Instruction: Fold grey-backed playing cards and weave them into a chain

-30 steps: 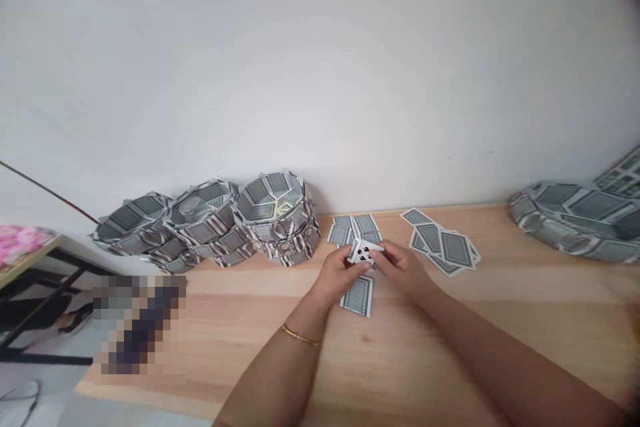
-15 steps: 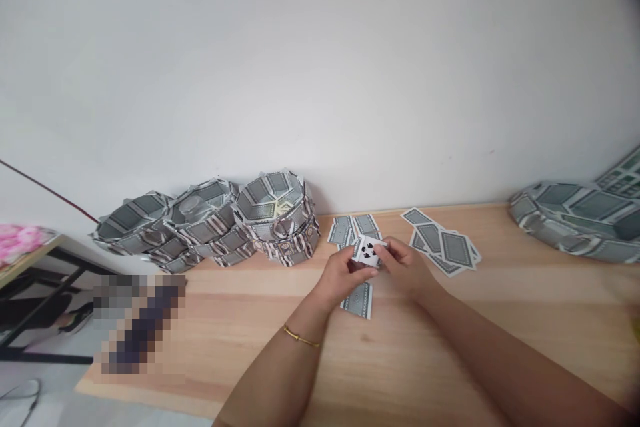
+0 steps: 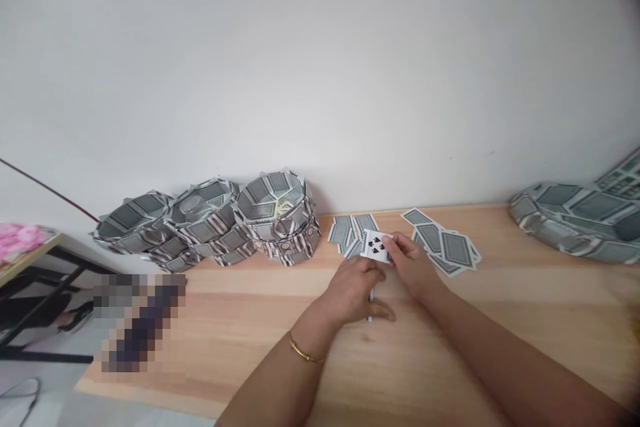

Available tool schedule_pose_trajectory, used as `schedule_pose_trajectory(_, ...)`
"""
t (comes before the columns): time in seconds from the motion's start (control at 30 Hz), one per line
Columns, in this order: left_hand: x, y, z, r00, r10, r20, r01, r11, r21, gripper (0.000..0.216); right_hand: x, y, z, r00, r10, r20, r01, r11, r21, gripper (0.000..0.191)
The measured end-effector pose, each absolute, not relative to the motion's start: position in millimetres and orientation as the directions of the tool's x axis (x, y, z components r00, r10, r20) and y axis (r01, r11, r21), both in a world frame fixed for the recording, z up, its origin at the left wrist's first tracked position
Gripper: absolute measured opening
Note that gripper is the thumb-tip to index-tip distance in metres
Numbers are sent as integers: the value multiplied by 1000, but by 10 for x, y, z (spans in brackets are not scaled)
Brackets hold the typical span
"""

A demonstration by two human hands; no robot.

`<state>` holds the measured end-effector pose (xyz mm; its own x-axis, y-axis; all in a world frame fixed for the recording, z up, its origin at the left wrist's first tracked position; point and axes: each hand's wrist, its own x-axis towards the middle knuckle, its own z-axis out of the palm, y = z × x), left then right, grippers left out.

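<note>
My right hand (image 3: 413, 263) pinches a spade playing card (image 3: 374, 244), face up, whose edges look folded. Over the tabletop my left hand (image 3: 353, 288) is open, fingers and thumb apart. Beneath it lies another playing card (image 3: 371, 310), mostly hidden, with only a thin edge showing. Whether the left fingers touch that card I cannot tell. Just behind the hands, a few back-up cards (image 3: 343, 230) overlap one another. To the right of my right hand spreads a loose pile of back-up cards (image 3: 456, 249).
Round baskets (image 3: 275, 213) built from folded cards stand along the wall at left, some in stacks. A wider card-built basket (image 3: 565, 220) sits at the far right. The wooden table (image 3: 240, 340) ends at lower left, near a blurred-out patch and a black-framed stand (image 3: 45, 307).
My left hand has let go of the spade card and moved down over the card lying on the table. The right hand keeps the spade card, shifted slightly right.
</note>
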<state>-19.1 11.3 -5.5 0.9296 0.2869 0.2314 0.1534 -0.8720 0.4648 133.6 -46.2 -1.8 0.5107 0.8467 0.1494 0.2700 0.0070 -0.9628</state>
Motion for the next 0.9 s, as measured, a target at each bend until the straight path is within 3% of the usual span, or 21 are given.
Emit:
schedule_pose_trajectory(0.43,-133,-14,-49,879,414,237,365,-904,224,62,1351,-461,-62,466,868,169,335,4,-942,37)
schedule_pose_trajectory(0.9,-78,-19,-84,866,426,262,361,-895,262,69,1324,-449,-37,455,870,192,318,43,-947,37)
